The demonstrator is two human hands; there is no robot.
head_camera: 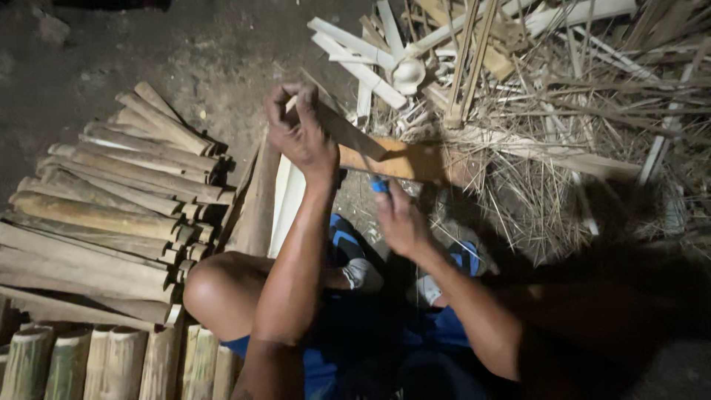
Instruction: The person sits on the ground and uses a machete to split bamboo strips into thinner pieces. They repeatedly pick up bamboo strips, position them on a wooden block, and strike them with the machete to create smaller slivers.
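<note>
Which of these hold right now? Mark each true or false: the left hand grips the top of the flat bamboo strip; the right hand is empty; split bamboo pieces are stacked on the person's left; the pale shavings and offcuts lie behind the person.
1. The left hand grips the upper end of the flat brown bamboo strip. True.
2. The right hand is empty. False: it holds a tool with a blue handle.
3. Split brown bamboo pieces are stacked on the person's left. True.
4. Pale shavings and offcuts lie behind the person. False: they lie ahead, to the right.
</note>
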